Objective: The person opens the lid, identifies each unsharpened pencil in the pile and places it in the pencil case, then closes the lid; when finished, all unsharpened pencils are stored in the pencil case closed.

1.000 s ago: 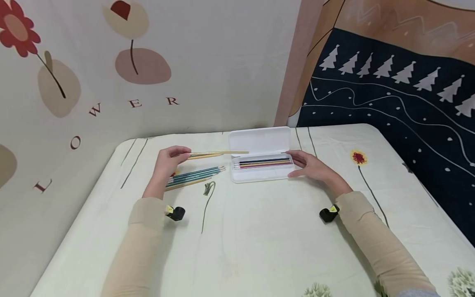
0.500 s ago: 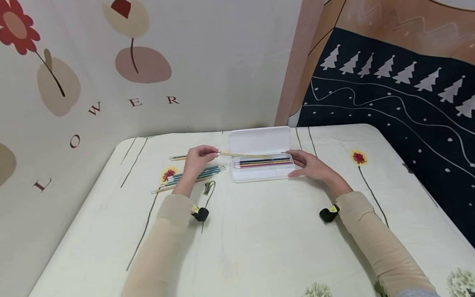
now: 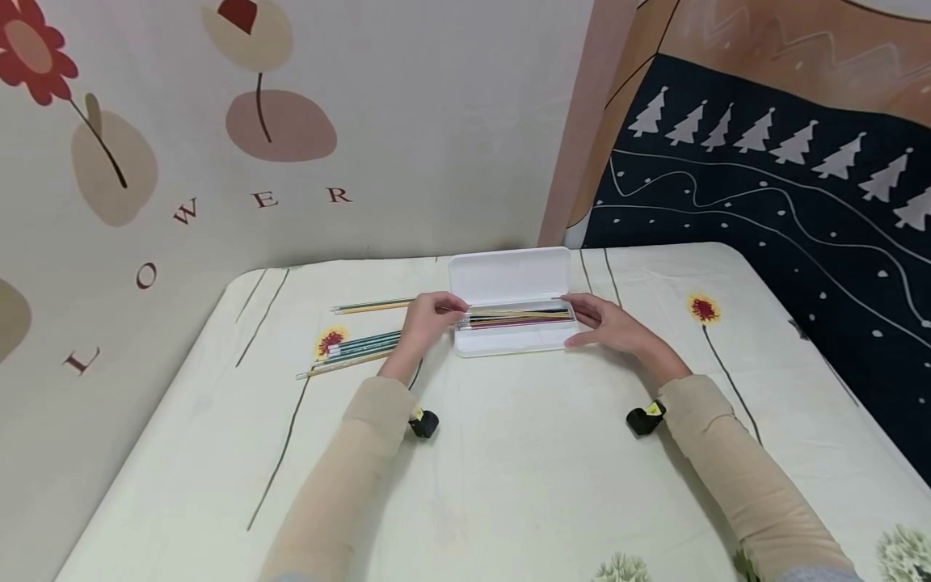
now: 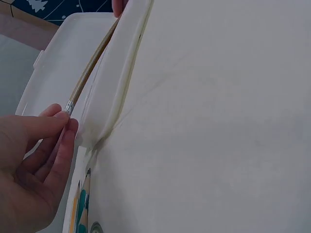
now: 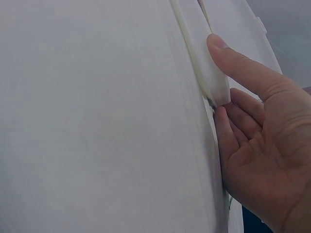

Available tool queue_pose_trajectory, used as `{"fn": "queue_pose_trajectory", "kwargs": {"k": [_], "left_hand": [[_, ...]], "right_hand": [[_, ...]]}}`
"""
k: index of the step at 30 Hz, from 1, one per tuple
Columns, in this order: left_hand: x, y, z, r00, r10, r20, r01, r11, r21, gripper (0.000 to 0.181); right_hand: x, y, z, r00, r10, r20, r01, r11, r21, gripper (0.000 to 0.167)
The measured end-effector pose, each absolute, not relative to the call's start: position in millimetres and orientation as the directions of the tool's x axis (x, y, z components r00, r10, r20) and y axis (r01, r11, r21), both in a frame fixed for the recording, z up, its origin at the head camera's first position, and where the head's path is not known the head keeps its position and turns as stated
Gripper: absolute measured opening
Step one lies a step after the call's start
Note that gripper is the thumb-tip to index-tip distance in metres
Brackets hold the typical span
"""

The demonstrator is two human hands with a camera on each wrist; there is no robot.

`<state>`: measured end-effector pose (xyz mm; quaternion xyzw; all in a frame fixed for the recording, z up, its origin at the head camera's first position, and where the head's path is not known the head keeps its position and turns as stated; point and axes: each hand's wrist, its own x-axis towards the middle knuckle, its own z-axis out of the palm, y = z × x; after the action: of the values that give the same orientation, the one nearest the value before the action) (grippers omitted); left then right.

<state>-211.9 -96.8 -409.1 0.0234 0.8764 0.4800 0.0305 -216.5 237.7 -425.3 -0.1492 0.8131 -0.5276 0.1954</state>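
Note:
A white pencil case (image 3: 516, 343) lies on the table with its lid (image 3: 509, 275) laid back. Several dark, red and yellow pencils (image 3: 518, 323) rest inside it. At the case's left end, my left hand (image 3: 427, 323) pinches a yellowish pencil (image 4: 91, 65) near its metal ferrule, between thumb and fingers. That pencil slants over the tray, its far end near the right side. My right hand (image 3: 609, 323) grips the right end of the case, thumb (image 5: 238, 63) on the rim and fingers at the end wall.
Left of the case lie several green and yellow pencils (image 3: 360, 347), partly behind my left hand. Another small group of pencils (image 3: 371, 306) lies farther back. A printed cloth covers the table (image 3: 524, 477); patterned fabric hangs behind it.
My left hand has moved right with the pencil, from above the loose pencils to the case's left end. The pencil has come lower, over the tray. My right hand has stayed put.

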Motion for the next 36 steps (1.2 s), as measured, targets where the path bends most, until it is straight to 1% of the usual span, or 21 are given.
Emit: {"fn": "queue_pose_trajectory", "kwargs": {"k": [4, 7, 9, 11, 13, 16, 18, 22, 26, 28, 30, 32, 34, 36], "left_hand": [[-214, -97, -407, -0.998, 0.053, -0.038, -0.001, 0.557, 0.831, 0.011], [-216, -100, -405, -1.000, 0.000, -0.001, -0.001, 0.548, 0.836, 0.012], [-218, -101, -404, -0.998, -0.048, 0.045, 0.014, 0.522, 0.853, 0.015], [-221, -101, -402, -0.993, -0.081, 0.086, 0.037, 0.485, 0.874, 0.023], [-223, -100, -399, -0.992, -0.081, 0.095, 0.050, 0.440, 0.897, 0.036], [-227, -97, -395, -0.998, -0.014, 0.063, 0.053, 0.384, 0.922, 0.056], [-228, -95, -393, -0.999, 0.035, 0.031, 0.042, 0.356, 0.934, 0.062], [-227, -92, -389, -0.996, 0.090, 0.015, 0.044, 0.337, 0.940, 0.058], [-223, -92, -389, -0.994, 0.105, 0.009, 0.044, 0.338, 0.940, 0.052], [-218, -95, -390, -0.992, 0.130, 0.001, 0.045, 0.341, 0.939, 0.046], [-212, -98, -391, -0.984, 0.180, -0.007, 0.058, 0.357, 0.932, 0.040], [-206, -102, -393, -0.966, 0.258, -0.019, 0.085, 0.387, 0.918, 0.033], [-202, -107, -396, -0.939, 0.341, -0.034, 0.119, 0.417, 0.901, 0.030], [-198, -110, -400, -0.915, 0.399, -0.057, 0.158, 0.484, 0.861, 0.033]], "right_hand": [[-216, 237, -424, -0.879, -0.448, -0.161, -0.035, 0.398, -0.917, 0.085], [-215, 237, -423, -0.881, -0.445, -0.162, -0.034, 0.400, -0.916, 0.085], [-215, 237, -422, -0.882, -0.442, -0.161, -0.035, 0.402, -0.915, 0.085], [-215, 237, -421, -0.883, -0.442, -0.158, -0.040, 0.406, -0.913, 0.085], [-214, 237, -421, -0.883, -0.442, -0.155, -0.043, 0.405, -0.913, 0.084], [-214, 236, -422, -0.886, -0.439, -0.148, -0.047, 0.402, -0.914, 0.084], [-214, 236, -423, -0.889, -0.437, -0.137, -0.048, 0.385, -0.921, 0.084], [-214, 235, -425, -0.897, -0.424, -0.125, -0.029, 0.339, -0.940, 0.086], [-214, 234, -423, -0.891, -0.425, -0.158, 0.015, 0.321, -0.947, 0.098], [-213, 234, -420, -0.879, -0.440, -0.184, 0.028, 0.339, -0.940, 0.092], [-212, 234, -415, -0.865, -0.456, -0.211, 0.058, 0.327, -0.943, 0.079], [-211, 234, -413, -0.859, -0.453, -0.238, 0.088, 0.327, -0.941, 0.069], [-210, 234, -411, -0.867, -0.422, -0.264, 0.097, 0.376, -0.921, 0.066], [-211, 233, -413, -0.880, -0.404, -0.250, 0.070, 0.412, -0.909, 0.065]]}}
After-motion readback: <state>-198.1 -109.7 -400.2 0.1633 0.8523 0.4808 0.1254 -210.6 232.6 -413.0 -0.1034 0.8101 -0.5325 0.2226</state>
